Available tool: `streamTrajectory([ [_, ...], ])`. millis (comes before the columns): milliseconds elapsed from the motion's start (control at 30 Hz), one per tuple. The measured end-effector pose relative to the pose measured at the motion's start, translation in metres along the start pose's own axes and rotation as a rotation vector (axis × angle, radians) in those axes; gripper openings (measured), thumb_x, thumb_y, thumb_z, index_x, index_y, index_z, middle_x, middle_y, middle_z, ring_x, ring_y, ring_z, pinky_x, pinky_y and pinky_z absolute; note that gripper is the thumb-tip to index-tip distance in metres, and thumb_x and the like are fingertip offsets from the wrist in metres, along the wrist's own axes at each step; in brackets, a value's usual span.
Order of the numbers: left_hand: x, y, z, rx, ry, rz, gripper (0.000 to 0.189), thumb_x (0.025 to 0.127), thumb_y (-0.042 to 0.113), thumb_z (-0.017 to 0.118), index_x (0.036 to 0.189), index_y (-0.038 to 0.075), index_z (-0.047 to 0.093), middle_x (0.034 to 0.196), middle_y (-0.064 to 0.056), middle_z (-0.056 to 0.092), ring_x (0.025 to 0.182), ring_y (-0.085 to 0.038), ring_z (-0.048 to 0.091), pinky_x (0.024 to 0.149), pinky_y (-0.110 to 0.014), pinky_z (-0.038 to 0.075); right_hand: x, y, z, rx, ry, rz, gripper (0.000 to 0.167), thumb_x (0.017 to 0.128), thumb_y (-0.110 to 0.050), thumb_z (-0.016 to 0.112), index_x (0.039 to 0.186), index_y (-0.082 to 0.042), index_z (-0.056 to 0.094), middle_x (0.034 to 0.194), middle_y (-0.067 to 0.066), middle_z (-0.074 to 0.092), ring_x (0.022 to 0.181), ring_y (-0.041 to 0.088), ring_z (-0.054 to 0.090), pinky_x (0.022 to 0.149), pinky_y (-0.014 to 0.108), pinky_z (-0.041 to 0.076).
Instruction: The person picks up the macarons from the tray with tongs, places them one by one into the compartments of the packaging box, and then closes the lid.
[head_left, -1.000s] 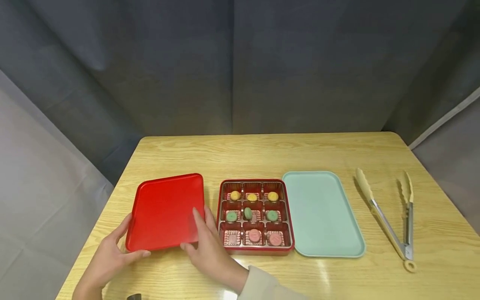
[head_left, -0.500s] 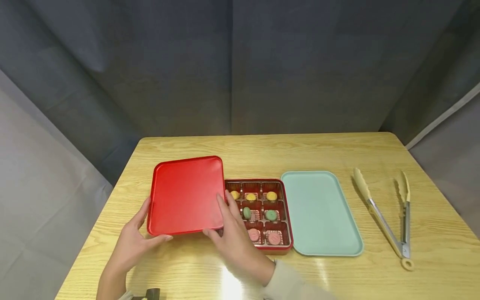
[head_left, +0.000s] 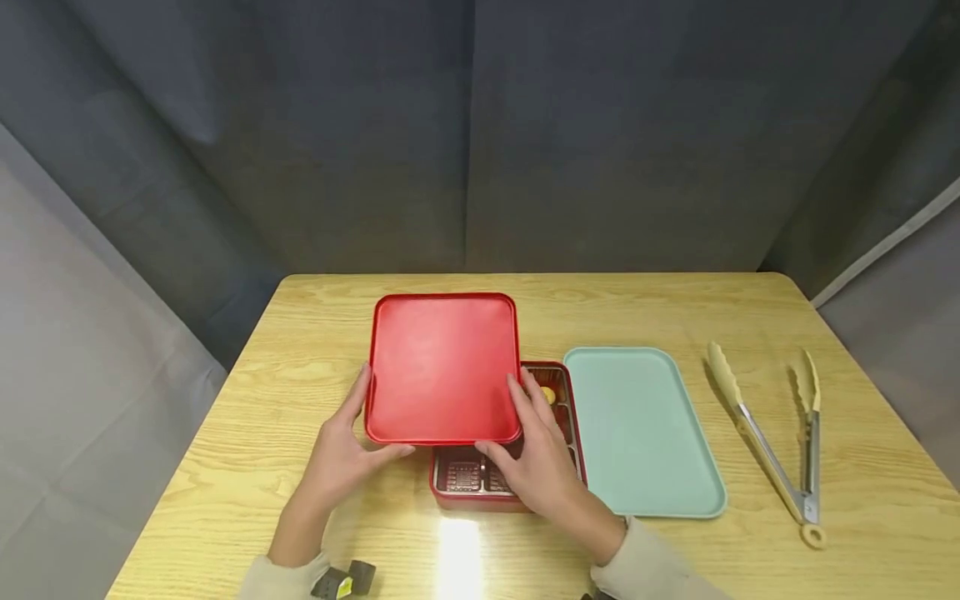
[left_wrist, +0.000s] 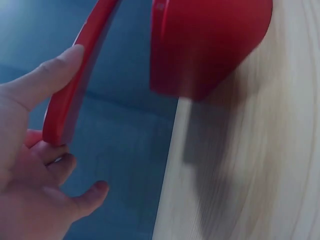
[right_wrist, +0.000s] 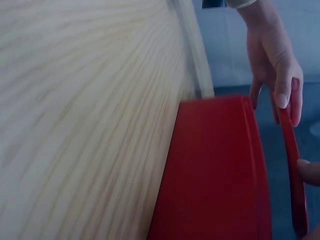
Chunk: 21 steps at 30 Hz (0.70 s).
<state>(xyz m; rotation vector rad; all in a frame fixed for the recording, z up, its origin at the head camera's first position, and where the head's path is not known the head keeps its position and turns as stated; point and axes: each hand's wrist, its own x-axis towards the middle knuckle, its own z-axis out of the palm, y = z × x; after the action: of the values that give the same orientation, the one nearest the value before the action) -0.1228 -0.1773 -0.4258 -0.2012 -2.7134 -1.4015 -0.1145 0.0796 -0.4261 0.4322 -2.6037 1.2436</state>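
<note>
Both hands hold a square red lid [head_left: 444, 367] by its sides, raised over a red box [head_left: 480, 503]. At the lid's left front corner, my left hand [head_left: 341, 454] grips the edge with its thumb along the front. My right hand [head_left: 543, 458] grips the opposite corner the same way. Both wrist views show a gap between the lid [left_wrist: 75, 85] and the box [right_wrist: 215, 165]. The lid hides most of the box's divided insert; one yellow macaron-like sweet [head_left: 549, 394] and some front compartments [head_left: 463, 477] still show.
A pale green tray [head_left: 641, 433] lies right beside the box. Farther right, spread tongs [head_left: 810, 505] with cream tips rest on the wooden table [head_left: 337, 317]. Dark grey curtains [head_left: 375, 142] hang behind the table.
Both hands have carried the red lid rightward and away from the person, from the table's left side to over the box. It now covers most of the sweets from view.
</note>
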Motion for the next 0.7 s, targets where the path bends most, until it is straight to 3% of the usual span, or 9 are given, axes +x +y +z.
streamTrajectory([
  [267, 0.006, 0.015, 0.024, -0.019, 0.013, 0.068, 0.117, 0.061, 0.040, 0.086, 0.152, 0.025, 0.015, 0.156, 0.003, 0.023, 0.142, -0.021, 0.025, 0.115, -0.041, 0.029, -0.005, 0.023, -0.023, -0.040, 0.091, -0.122, 0.094, 0.069, -0.019, 0.084, 0.144, 0.001, 0.032, 0.152, 0.018, 0.027, 0.135, 0.037, 0.035, 0.100, 0.049, 0.045],
  [700, 0.009, 0.027, 0.043, -0.046, -0.027, 0.085, 0.115, 0.062, 0.040, 0.086, 0.152, 0.021, 0.018, 0.154, 0.002, 0.024, 0.141, -0.020, 0.025, 0.115, -0.039, 0.026, -0.014, 0.043, -0.047, -0.068, 0.103, -0.113, 0.097, 0.067, -0.022, 0.085, 0.145, -0.002, 0.032, 0.151, 0.015, 0.032, 0.135, 0.032, 0.037, 0.104, 0.047, 0.041],
])
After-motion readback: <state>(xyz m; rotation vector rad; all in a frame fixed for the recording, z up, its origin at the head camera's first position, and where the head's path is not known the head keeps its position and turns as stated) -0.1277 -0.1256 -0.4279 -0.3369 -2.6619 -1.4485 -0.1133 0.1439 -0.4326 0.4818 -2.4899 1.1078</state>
